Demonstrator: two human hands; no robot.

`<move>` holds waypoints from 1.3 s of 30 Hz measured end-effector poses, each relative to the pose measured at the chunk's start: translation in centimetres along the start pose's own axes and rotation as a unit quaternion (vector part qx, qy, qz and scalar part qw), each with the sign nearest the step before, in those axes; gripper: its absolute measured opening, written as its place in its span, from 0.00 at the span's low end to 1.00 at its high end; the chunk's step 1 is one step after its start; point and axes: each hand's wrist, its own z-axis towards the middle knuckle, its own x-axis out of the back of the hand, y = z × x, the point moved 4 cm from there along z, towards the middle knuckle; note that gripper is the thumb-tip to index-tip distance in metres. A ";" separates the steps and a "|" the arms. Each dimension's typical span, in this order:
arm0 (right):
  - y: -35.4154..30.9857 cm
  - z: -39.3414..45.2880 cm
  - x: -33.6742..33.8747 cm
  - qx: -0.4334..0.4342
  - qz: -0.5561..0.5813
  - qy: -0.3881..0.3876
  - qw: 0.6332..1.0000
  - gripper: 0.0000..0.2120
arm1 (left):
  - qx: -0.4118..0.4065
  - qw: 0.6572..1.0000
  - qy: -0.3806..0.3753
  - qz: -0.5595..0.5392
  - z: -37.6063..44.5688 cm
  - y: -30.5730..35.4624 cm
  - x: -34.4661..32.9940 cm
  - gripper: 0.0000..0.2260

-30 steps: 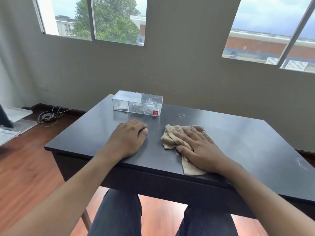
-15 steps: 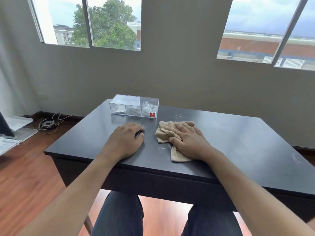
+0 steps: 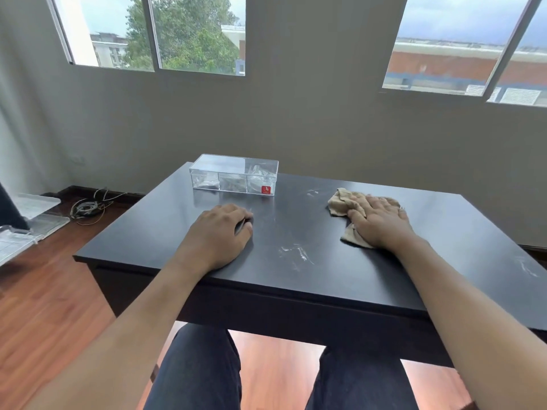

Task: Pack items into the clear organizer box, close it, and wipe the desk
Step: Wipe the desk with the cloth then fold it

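Observation:
The clear organizer box stands closed at the far left of the dark desk, with small items in its compartments and a red sticker on its front. A beige cloth lies crumpled on the desk right of centre. My right hand presses flat on the cloth, fingers spread over it. My left hand rests palm down on the desk in front of the box, fingers loosely curled, nothing visibly in it. Pale smear marks show on the desk between the hands.
The wall with windows stands just behind the desk's far edge. On the wooden floor to the left lie a coil of cables and clear plastic trays. My legs are under the desk's front edge.
My right hand has slid the cloth to the right and away from me across the desk. The left hand and the box have stayed put.

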 end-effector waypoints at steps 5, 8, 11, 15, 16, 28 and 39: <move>-1.3 -1.7 0.4 0.165 0.006 -0.006 0.986 0.29 | 0.002 1.000 -0.013 0.007 0.2 -0.1 -0.1 0.14; -2.8 -4.0 0.7 0.321 0.051 -0.028 0.945 0.26 | 0.003 1.000 -0.016 0.013 0.1 -0.1 -0.2 0.15; -3.3 -6.5 1.1 0.375 0.086 -0.041 0.922 0.24 | 0.002 1.000 -0.023 0.015 0.0 -0.1 -0.2 0.19; -2.8 -6.2 1.0 0.365 0.072 -0.045 0.927 0.26 | -0.003 0.999 -0.023 0.023 0.1 -0.2 -0.4 0.23; -2.7 -5.6 0.9 0.350 0.069 -0.043 0.933 0.27 | -0.007 0.999 -0.022 0.024 0.2 -0.2 -0.5 0.23; -3.4 9.3 -0.8 0.054 -0.008 -0.022 0.998 0.30 | -0.009 1.000 -0.007 0.019 0.4 -0.7 -0.8 0.22; -6.5 6.8 -0.2 0.085 -0.003 -0.035 0.996 0.27 | -0.006 1.000 0.015 0.005 0.3 -0.2 -0.4 0.19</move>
